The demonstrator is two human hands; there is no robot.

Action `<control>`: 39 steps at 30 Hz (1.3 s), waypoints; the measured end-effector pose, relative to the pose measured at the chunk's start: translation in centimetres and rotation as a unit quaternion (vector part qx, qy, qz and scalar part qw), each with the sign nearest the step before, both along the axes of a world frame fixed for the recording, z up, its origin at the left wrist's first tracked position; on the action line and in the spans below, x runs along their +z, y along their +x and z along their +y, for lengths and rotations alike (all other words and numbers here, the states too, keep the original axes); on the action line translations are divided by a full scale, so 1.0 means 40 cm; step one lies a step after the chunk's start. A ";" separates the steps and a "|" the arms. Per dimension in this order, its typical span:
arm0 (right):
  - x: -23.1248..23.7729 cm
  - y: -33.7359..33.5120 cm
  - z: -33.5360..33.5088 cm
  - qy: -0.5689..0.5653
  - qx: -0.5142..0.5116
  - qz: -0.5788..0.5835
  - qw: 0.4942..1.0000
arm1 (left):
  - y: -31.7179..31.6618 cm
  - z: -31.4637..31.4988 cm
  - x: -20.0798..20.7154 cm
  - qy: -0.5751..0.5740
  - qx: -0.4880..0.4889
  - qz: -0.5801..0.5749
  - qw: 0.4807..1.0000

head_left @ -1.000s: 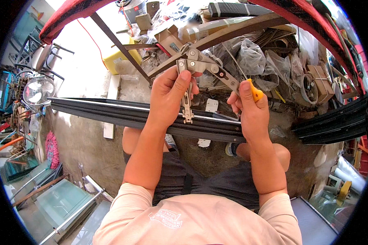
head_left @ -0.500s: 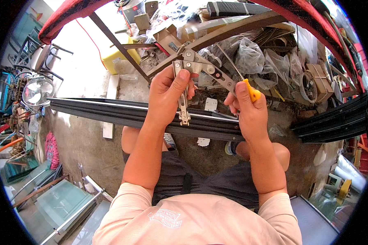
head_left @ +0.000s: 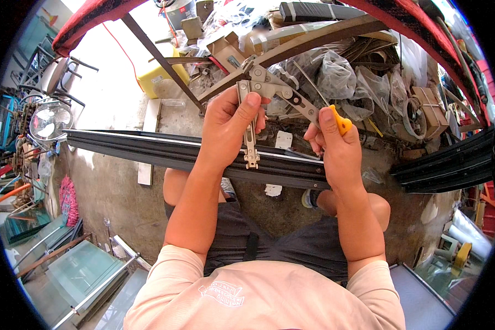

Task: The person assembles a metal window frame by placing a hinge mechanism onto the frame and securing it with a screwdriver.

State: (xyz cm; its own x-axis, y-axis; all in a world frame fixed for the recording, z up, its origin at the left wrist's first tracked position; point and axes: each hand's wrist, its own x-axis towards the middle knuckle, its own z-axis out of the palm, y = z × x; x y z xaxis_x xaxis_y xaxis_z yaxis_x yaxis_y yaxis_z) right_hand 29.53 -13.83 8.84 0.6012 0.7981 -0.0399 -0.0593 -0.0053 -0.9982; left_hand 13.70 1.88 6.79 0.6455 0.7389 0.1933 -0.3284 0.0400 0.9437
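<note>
A metal window friction hinge (head_left: 273,88), its riveted arms spread at an angle, is held up before me. My left hand (head_left: 231,118) is closed round its narrow track, the thumb pressed on the front, and the track's end hangs below the fingers. In my right hand (head_left: 338,143) is a screwdriver (head_left: 340,122) with a yellow handle, its thin shaft pointing up and left. The same hand's thumb and fingers also grip the far end of the hinge's long arm. Under both hands a long black window-frame profile (head_left: 181,153) lies across, above my knees.
A red-padded metal rack (head_left: 165,66) arches ahead. Beyond it lie plastic bags (head_left: 335,74), cardboard and a yellow container (head_left: 162,71). More black profiles (head_left: 445,165) stand at right. Glass panes (head_left: 85,269) lean at lower left; a fan (head_left: 50,121) stands at far left.
Both hands have shifted very slightly right with the hinge and screwdriver. Their grips look the same, and the black profile stays in place.
</note>
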 end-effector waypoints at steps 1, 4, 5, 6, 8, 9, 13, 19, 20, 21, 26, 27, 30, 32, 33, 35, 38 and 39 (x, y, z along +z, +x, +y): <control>0.003 0.001 -0.003 -0.004 0.003 -0.008 1.000 | -0.001 0.000 -0.001 0.002 -0.003 0.000 1.000; -0.003 -0.001 -0.003 -0.001 -0.005 -0.017 1.000 | 0.000 -0.002 0.000 -0.003 -0.006 0.003 1.000; -0.005 -0.002 -0.003 0.002 -0.011 -0.018 1.000 | 0.000 -0.003 0.003 -0.003 -0.008 0.003 1.000; -0.005 -0.001 -0.006 -0.001 -0.001 -0.025 1.000 | -0.001 -0.004 0.007 -0.003 -0.009 0.003 1.000; -0.001 0.002 -0.014 -0.006 0.017 -0.039 0.999 | 0.000 -0.003 0.009 -0.007 -0.010 0.003 1.000; -0.001 0.001 -0.015 -0.008 0.018 -0.047 0.999 | 0.000 -0.002 0.006 -0.010 -0.009 0.003 1.000; -0.008 -0.008 -0.011 0.007 0.013 -0.058 0.998 | 0.000 0.007 -0.008 0.006 -0.009 0.010 1.000; 0.013 -0.006 -0.006 -0.003 0.036 -0.149 0.988 | 0.004 -0.014 0.021 -0.073 -0.029 0.004 0.997; 0.016 -0.005 -0.006 -0.014 0.039 -0.176 0.984 | 0.004 -0.013 0.020 -0.069 -0.027 0.009 0.997; 0.016 -0.004 -0.006 -0.016 0.038 -0.176 0.984 | 0.001 -0.011 0.019 -0.065 -0.026 0.013 0.997; 0.015 -0.001 -0.006 -0.026 0.031 -0.184 0.982 | 0.002 -0.007 0.012 -0.058 -0.030 0.020 0.998; 0.008 -0.001 -0.004 -0.013 0.026 -0.185 0.982 | 0.002 -0.009 0.013 -0.057 -0.032 0.021 0.998; 0.001 0.000 -0.004 -0.001 0.020 -0.191 0.981 | 0.003 -0.009 0.016 -0.067 -0.043 0.013 0.997; 0.013 0.002 -0.009 -0.021 0.030 -0.193 0.981 | 0.001 -0.007 0.017 -0.074 -0.048 0.013 0.996; 0.017 0.001 -0.009 -0.022 0.031 -0.191 0.981 | 0.000 -0.006 0.017 -0.075 -0.048 0.017 0.996; 0.019 -0.002 -0.009 -0.022 0.031 -0.188 0.981 | -0.001 -0.006 0.018 -0.073 -0.045 0.028 0.996; 0.015 0.004 -0.007 -0.026 0.034 -0.200 0.979 | 0.001 -0.010 0.024 -0.068 -0.039 0.041 0.996; 0.014 0.006 -0.007 -0.030 0.033 -0.192 0.980 | 0.001 -0.009 0.025 -0.067 -0.039 0.044 0.996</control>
State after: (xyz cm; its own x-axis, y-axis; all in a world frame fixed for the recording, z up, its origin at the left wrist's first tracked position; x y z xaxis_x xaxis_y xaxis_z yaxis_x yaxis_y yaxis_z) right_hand 29.77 -14.12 9.41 0.5280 0.8390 0.1314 0.3228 -0.0551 -0.9449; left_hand 13.73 1.51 7.79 0.7117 0.7015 0.0365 -0.2365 0.1903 0.9528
